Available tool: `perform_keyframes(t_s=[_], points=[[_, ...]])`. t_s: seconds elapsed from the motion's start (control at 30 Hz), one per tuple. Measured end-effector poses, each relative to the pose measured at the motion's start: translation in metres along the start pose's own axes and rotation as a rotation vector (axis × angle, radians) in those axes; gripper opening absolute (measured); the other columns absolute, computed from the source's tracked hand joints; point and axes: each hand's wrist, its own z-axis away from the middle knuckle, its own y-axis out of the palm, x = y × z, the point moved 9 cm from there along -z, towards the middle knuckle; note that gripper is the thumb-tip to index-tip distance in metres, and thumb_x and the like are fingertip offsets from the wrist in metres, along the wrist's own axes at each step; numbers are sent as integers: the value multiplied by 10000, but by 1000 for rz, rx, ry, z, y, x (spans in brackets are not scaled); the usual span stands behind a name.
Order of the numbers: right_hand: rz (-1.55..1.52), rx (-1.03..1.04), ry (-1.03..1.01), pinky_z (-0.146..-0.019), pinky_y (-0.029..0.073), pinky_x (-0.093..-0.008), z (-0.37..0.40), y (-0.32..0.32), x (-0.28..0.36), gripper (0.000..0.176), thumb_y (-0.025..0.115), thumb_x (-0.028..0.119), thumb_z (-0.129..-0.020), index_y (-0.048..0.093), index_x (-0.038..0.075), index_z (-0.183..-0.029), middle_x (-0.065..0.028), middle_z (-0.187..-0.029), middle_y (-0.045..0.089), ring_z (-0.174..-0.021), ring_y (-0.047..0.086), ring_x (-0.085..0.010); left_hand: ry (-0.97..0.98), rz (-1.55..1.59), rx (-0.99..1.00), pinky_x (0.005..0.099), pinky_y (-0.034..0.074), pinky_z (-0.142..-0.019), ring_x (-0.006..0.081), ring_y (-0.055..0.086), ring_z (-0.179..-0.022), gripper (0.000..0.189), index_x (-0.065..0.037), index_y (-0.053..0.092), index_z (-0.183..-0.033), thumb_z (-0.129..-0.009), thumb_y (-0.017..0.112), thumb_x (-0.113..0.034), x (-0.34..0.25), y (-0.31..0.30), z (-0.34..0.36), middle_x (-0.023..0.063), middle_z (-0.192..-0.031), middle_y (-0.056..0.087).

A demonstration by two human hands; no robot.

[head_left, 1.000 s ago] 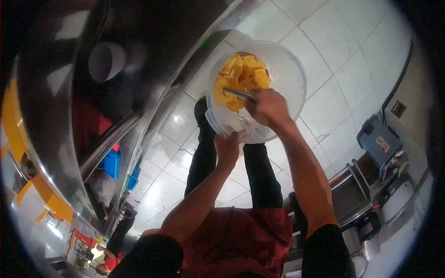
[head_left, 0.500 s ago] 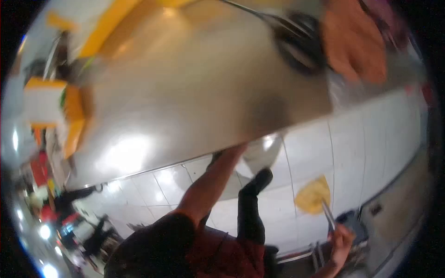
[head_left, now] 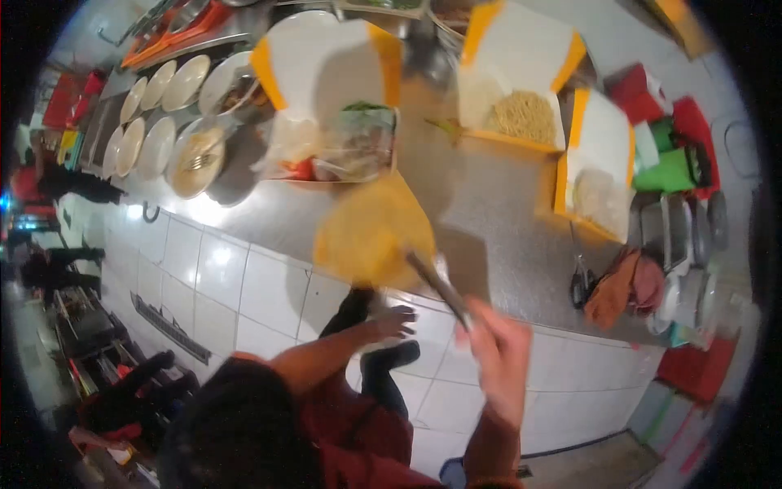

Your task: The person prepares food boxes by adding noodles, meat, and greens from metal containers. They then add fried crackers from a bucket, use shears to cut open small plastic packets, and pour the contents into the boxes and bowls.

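My right hand (head_left: 501, 346) is closed round metal tongs (head_left: 440, 285), which look dark and blurred. At their far end hangs a floppy yellow sheet (head_left: 375, 232), resembling an omelette, in front of the counter's near edge. Behind it stands an open takeaway box (head_left: 334, 73), white with yellow edges, holding plastic-wrapped food (head_left: 358, 143) and something red. Low in front of the counter, my left hand (head_left: 395, 323) holds nothing, its fingers apart. Further right, one open box contains noodles (head_left: 521, 118), and another smaller box (head_left: 599, 147) has a pale wrapped item in it.
Several pale bowls (head_left: 186, 83) line the left of the steel counter (head_left: 505, 196); one bowl (head_left: 195, 159) has a fork in it. Black scissors (head_left: 582, 281) and a brown cloth (head_left: 615, 289) lie at the right. Red and green packets (head_left: 664, 167) sit behind. White tiles cover the floor.
The view has swung toward the counter, bringing the boxes and bowls into sight. My right hand has raised the tongs and yellow sheet from over the floor to the counter edge. My left hand now shows.
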Motion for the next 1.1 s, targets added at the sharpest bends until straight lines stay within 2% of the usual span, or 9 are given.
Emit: perform_keyframes(t_s=[0.13, 0.3, 0.5, 0.53, 0.67, 0.73, 0.9, 1.03, 1.1], points=[[192, -64, 0, -558, 451, -266, -107, 48, 38, 238, 605, 145, -909, 664, 1, -1090, -63, -722, 662, -639, 591, -92, -262, -287, -230, 390, 525, -890, 301, 640, -1010, 403, 7, 526, -1275, -923, 604, -173, -135, 28, 172, 165, -1235, 599], [632, -172, -10, -643, 499, -359, -114, 46, 62, 278, 609, 245, -914, 663, 2, -1038, -112, -767, 687, -683, 656, -197, 173, -581, -305, 271, 493, -620, 154, 602, -652, 213, 4, 621, -1003, -961, 539, -187, -318, 51, 272, 115, -895, 675], [397, -362, 78, -696, 501, -389, -92, -4, 40, 409, 615, 368, -920, 631, -4, -1090, -167, -889, 687, -782, 661, -246, 835, -975, -846, 326, 499, -788, 184, 610, -876, 311, 16, 572, -1151, -952, 571, -224, -474, 87, 237, 115, -934, 657], [391, -561, 14, -704, 499, -383, -95, -8, 31, 429, 616, 387, -923, 616, -8, -1091, -178, -912, 678, -810, 656, -247, 859, -989, -929, 342, 494, -822, 194, 608, -909, 336, 17, 570, -1179, -954, 569, -232, -483, 79, 221, 125, -972, 663], [248, -410, 74, -688, 485, -370, -186, 56, -53, 428, 617, 423, -917, 590, 0, -981, -155, -820, 634, -765, 630, -237, 815, -921, -830, 355, 494, -790, 209, 629, -893, 330, 1, 586, -1188, -957, 557, -233, -511, 71, 169, 142, -968, 677], [195, -350, 72, -677, 485, -378, -211, 68, -47, 408, 611, 406, -918, 594, 1, -974, -152, -786, 627, -745, 632, -242, 635, -1133, -808, 344, 476, -837, 194, 614, -929, 380, -26, 596, -1200, -981, 525, -329, -511, 60, 156, 141, -1035, 675], [218, -152, 63, -621, 480, -401, -222, 70, -22, 289, 590, 293, -904, 597, 6, -939, -132, -689, 606, -656, 621, -240, 882, -1293, -1091, 448, 480, -694, 433, 615, -855, 221, -34, 622, -1016, -976, 488, -205, -490, 58, 174, 248, -892, 639], [364, -94, 89, -595, 482, -391, -215, 48, -11, 213, 599, 171, -854, 601, 5, -986, -140, -677, 588, -616, 600, -224, 658, -882, -1088, 390, 496, -761, 338, 675, -886, 256, 9, 623, -1081, -975, 518, -200, -469, 123, 194, 225, -963, 677], [299, -117, -3, -598, 488, -392, -209, 32, 0, 212, 607, 149, -843, 607, 7, -1001, -147, -669, 580, -624, 608, -225, 869, -1098, -1129, 427, 502, -733, 396, 659, -884, 253, -48, 640, -1089, -985, 497, -229, -463, 106, 184, 238, -937, 663]])
